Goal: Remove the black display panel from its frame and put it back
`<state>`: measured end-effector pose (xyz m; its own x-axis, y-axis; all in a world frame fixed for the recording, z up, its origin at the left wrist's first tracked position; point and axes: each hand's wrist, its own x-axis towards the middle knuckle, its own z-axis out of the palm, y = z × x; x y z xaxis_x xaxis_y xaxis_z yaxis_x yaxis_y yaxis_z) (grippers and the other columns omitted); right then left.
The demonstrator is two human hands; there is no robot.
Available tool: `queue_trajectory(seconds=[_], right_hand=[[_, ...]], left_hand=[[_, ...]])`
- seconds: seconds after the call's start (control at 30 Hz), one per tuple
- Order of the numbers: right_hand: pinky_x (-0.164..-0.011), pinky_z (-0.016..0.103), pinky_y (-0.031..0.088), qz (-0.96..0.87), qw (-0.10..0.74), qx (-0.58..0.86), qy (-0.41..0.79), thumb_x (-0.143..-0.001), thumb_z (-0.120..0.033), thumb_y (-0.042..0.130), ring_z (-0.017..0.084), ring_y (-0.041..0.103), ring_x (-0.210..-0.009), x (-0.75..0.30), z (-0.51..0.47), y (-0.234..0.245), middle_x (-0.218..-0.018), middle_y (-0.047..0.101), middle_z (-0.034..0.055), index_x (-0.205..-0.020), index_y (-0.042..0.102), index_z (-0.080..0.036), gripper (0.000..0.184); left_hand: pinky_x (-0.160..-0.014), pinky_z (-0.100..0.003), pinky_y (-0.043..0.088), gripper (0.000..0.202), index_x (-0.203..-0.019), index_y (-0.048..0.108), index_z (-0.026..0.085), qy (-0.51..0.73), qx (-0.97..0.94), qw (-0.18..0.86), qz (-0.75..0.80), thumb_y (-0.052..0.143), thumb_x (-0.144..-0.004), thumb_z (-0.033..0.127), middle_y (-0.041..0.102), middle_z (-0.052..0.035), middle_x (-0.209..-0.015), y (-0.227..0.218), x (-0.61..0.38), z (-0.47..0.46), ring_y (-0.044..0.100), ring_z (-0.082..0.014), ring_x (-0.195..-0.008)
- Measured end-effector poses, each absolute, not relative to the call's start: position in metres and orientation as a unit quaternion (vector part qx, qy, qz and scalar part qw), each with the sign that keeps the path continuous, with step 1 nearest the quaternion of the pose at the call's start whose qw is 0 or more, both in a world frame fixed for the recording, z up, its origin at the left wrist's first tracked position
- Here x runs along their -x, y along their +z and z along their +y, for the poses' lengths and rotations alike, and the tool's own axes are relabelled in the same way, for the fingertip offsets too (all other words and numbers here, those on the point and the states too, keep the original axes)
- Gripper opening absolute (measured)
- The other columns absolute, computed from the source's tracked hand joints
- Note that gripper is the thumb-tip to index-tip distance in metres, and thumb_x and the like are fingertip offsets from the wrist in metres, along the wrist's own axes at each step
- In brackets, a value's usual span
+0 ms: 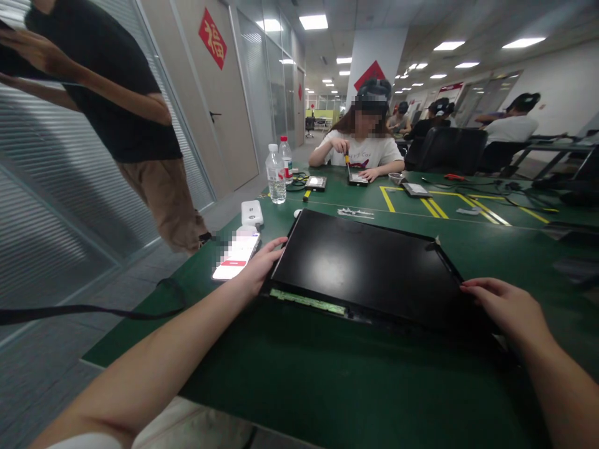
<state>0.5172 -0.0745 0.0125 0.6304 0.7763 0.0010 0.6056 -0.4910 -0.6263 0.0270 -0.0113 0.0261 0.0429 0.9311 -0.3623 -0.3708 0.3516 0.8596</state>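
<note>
A black laptop screen panel [369,265] lies tilted in front of me, with a bare green circuit strip [306,302] along its near edge. My left hand [266,265] grips the panel's left edge, its fingertips partly hidden behind the frame. At the right edge, my right hand [505,305] pinches the black frame between thumb and fingers. The panel's underside and whatever lies below it are hidden.
On the green table [327,386], a lit phone [237,254], white power bank [252,214] and water bottles [276,174] stand left. Across sits a person holding a screwdriver [347,161] at a hard drive [358,179]. Cables [505,186] lie back right. Another person [107,81] stands left.
</note>
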Motion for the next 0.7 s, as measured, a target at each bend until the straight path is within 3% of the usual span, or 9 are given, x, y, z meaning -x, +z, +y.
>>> queue_trajectory(seconds=[0.27, 0.4, 0.53, 0.7], right_hand=[[-0.071, 0.044, 0.050, -0.419, 0.306, 0.845, 0.130, -0.054, -0.050, 0.065, 0.033, 0.069, -0.079, -0.511, -0.076, 0.020, -0.076, 0.078, 0.0070, -0.066, 0.080, -0.031, 0.028], [-0.070, 0.044, 0.049, -0.396, 0.310, 0.854, 0.132, -0.052, -0.051, 0.062, 0.032, 0.067, -0.075, -0.505, -0.077, 0.023, -0.073, 0.076, 0.0060, -0.062, 0.077, -0.031, 0.027], [-0.069, 0.044, 0.049, -0.388, 0.306, 0.858, 0.137, -0.053, -0.051, 0.063, 0.031, 0.066, -0.072, -0.504, -0.078, 0.022, -0.069, 0.074, 0.0057, -0.064, 0.077, -0.031, 0.026], [-0.068, 0.044, 0.048, -0.404, 0.296, 0.856, 0.129, -0.058, -0.051, 0.064, 0.031, 0.067, -0.073, -0.515, -0.075, 0.012, -0.074, 0.076, 0.0062, -0.070, 0.079, -0.031, 0.028]], left_hand=[[-0.061, -0.025, 0.064, 0.031, -0.133, 0.076, 0.015, 0.478, -0.310, 0.646, 0.508, 0.071, -0.102, 0.012, 0.086, -0.0071, -0.087, 0.038, -0.033, -0.018, 0.079, -0.0175, -0.065], [-0.067, -0.025, 0.064, 0.031, -0.130, 0.081, 0.017, 0.486, -0.338, 0.623, 0.512, 0.075, -0.100, 0.015, 0.088, -0.0085, -0.098, 0.034, -0.031, -0.018, 0.082, -0.0192, -0.075], [-0.075, -0.031, 0.066, 0.045, -0.136, 0.081, 0.021, 0.484, -0.360, 0.621, 0.501, 0.084, -0.091, 0.021, 0.088, -0.0097, -0.111, 0.029, -0.028, -0.016, 0.084, -0.0266, -0.092], [-0.085, -0.034, 0.067, 0.042, -0.134, 0.082, 0.016, 0.504, -0.343, 0.645, 0.461, 0.073, -0.093, 0.017, 0.088, -0.0110, -0.116, 0.028, -0.029, -0.016, 0.083, -0.0293, -0.105]])
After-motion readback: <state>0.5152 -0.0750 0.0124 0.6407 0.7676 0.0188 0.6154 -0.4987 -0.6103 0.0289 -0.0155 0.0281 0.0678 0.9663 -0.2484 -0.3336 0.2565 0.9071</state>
